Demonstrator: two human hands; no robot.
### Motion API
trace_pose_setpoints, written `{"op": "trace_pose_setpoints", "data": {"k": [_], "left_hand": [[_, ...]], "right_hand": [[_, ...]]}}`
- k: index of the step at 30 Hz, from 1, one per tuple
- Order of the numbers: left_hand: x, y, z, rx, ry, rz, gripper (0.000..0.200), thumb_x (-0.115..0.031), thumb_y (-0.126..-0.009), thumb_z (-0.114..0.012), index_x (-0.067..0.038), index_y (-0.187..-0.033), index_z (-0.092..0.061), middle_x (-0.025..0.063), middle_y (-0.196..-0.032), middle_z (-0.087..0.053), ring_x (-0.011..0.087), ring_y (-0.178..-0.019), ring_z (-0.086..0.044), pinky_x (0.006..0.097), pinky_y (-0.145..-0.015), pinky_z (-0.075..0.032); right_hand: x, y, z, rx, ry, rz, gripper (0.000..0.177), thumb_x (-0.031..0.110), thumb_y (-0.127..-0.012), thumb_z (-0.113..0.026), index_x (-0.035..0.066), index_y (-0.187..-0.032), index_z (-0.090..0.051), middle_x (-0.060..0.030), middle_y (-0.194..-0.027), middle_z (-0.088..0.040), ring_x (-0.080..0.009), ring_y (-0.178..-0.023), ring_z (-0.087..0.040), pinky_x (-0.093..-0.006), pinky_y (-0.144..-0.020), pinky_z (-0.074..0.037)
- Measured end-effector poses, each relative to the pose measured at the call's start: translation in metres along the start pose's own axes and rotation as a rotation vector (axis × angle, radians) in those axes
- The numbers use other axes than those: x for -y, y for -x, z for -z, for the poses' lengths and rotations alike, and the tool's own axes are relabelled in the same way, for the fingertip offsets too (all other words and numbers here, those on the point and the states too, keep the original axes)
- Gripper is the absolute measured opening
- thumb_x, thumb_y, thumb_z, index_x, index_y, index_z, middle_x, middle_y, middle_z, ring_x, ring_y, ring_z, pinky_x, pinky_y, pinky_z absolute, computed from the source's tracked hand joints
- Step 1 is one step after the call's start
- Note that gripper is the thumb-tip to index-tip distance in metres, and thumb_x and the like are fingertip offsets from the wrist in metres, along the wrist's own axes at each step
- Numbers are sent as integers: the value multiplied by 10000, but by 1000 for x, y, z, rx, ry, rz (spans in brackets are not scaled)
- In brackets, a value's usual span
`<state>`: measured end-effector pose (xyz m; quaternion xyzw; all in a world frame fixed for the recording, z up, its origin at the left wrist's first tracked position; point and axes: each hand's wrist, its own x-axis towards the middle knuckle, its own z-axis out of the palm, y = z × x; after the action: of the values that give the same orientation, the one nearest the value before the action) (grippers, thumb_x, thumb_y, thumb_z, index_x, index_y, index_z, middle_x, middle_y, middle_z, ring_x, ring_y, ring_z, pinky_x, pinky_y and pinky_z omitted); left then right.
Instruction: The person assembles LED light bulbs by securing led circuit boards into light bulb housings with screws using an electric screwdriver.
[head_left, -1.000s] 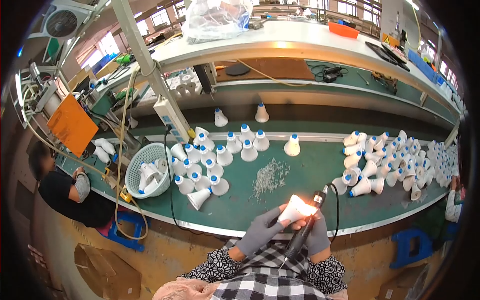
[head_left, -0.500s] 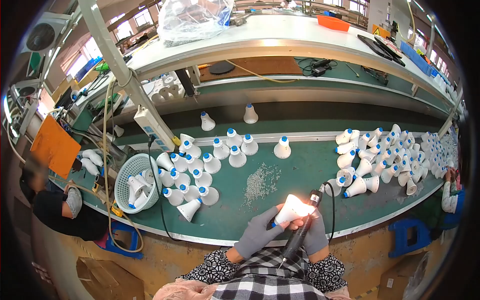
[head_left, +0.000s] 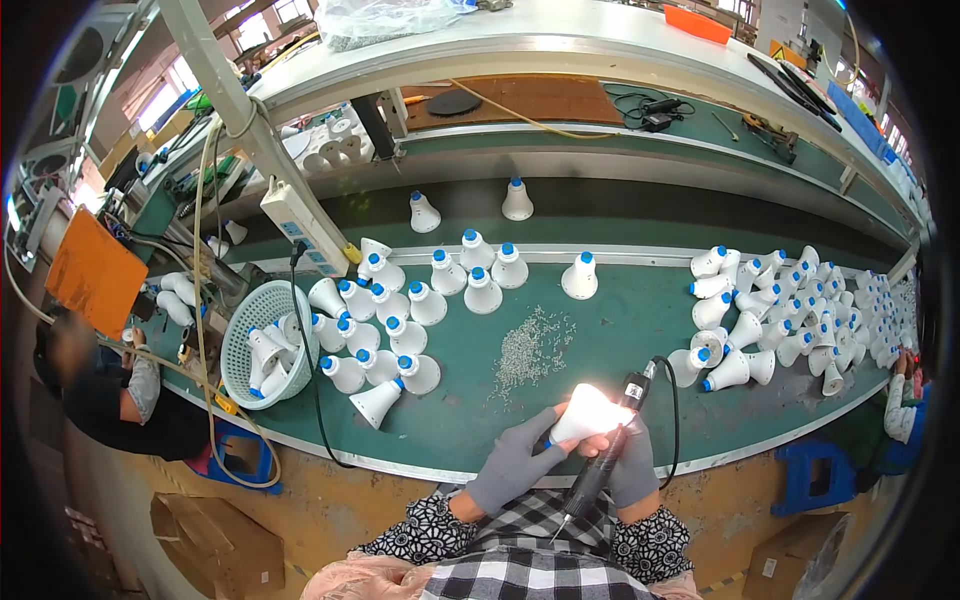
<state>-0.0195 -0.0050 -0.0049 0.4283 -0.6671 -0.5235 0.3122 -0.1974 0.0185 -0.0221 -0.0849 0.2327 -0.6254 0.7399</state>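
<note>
My left hand, in a grey glove with bare fingertips, is closed around a white light bulb. The bulb is tilted, and its wide end glows brightly, washing out detail there. My right hand, gloved the same way, holds a black electric screwdriver slantwise, its thin tip pointing down toward my lap. Fingertips of the right hand also seem to touch the glowing bulb. Just beyond my hands, a pile of tiny clear or metallic pieces lies on the green bench.
Blue-capped white bulbs stand left of centre and crowd the right side. A pale green basket holds more bulbs. A black cable runs from the screwdriver. Other people sit at the far left and far right.
The view has shifted slightly, so the bench items sit a little differently in frame. The glow on the bulb looks larger. Both hands keep their holds.
</note>
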Motion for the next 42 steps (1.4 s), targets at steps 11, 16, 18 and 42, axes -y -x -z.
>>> {"op": "trace_pose_setpoints", "data": {"k": [11, 16, 18, 42], "left_hand": [[-9, -16, 0, 178, 81, 186, 565, -252, -924, -638, -11, -1400, -452, 106, -1154, -644, 115, -1014, -590, 295, -890, -489], [-15, -20, -4, 197, 38, 215, 582, -243, -917, -650, -5, -1407, -445, 119, -1170, -640, 120, -1035, -592, 302, -899, -488], [-12, -18, -9, 136, 13, 161, 587, -228, -909, -660, -5, -1408, -447, 115, -1142, -651, 122, -1014, -599, 302, -886, -493], [-73, -392, -4, 207, -1130, -502, 741, -581, -759, -692, -83, -1290, -556, 206, -1235, -603, 361, -1151, -582, 442, -985, -456]], "right_hand": [[7, -4, 17, -175, -125, -66, 252, 196, -903, -559, -30, -1013, -578, -69, -737, -572, -140, -580, -503, -310, -564, -455], [11, -4, 23, -137, -121, -53, 253, 197, -906, -557, -18, -1040, -568, -58, -743, -558, -149, -589, -511, -323, -568, -455], [14, -4, 17, -168, -152, -63, 256, 204, -911, -557, -9, -1054, -567, -49, -722, -529, -148, -586, -501, -321, -567, -448], [7, 0, 73, 97, -328, -141, 365, 185, -830, -633, 21, -1136, -523, -65, -699, -498, -173, -571, -486, -327, -563, -420]]}}
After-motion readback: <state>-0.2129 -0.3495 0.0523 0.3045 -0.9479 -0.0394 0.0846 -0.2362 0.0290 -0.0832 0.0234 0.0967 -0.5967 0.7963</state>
